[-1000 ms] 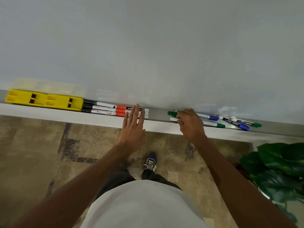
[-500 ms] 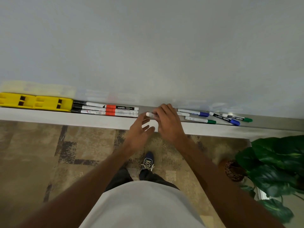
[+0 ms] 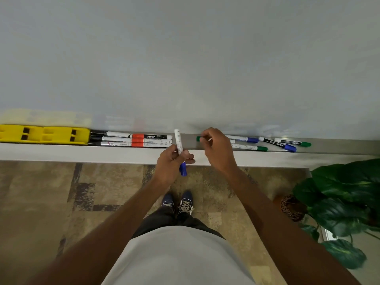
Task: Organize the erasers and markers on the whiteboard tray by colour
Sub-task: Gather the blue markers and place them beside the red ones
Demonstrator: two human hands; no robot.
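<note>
My left hand (image 3: 171, 164) is wrapped round a blue-capped marker (image 3: 180, 151), fingers and thumb closed on its white barrel, holding it nearly upright above the front lip of the whiteboard tray (image 3: 82, 154), blue cap pointing down toward the floor. My right hand (image 3: 217, 150) is over the tray just right of it, fingertips pinched down at the end of a green-capped marker (image 3: 198, 138) lying there; I can't tell whether they've actually clamped it. Over on the left end of the tray sit two yellow erasers (image 3: 44, 134) end to end, and touching them, three red markers (image 3: 131, 140) stacked side by side in a neat row. To the right of my right hand the rest are loose: a blue marker (image 3: 243, 139) by the board, a green one (image 3: 249, 148) nearer the front, another blue marker (image 3: 279, 144) lying at a slant, and a last green marker (image 3: 294, 142) just behind it. A potted plant (image 3: 341, 198) stands on the carpet at far right.
</note>
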